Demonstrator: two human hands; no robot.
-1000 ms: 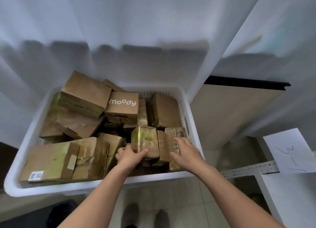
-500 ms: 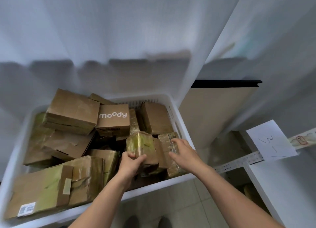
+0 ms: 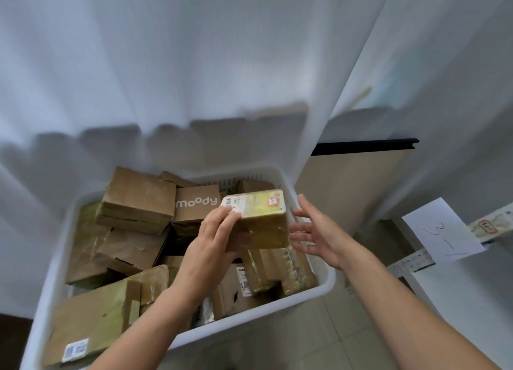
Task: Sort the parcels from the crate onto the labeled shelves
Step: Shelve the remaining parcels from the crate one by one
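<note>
The left hand (image 3: 213, 239) grips a blocky box (image 3: 263, 222), shiny with tape, up over the white plastic crate (image 3: 324, 283). The right hand (image 3: 313, 230) is flat, fingers spread, just beside the box.

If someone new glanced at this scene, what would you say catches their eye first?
The tape-wrapped parcel held at centre by the left hand, with the open right hand beside it. Below sits the white crate heaped with brown parcels, the moody box among them. A handwritten paper label hangs at the right.

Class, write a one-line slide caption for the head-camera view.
Left hand holds a taped parcel above the white crate; right hand open beside it.
</note>
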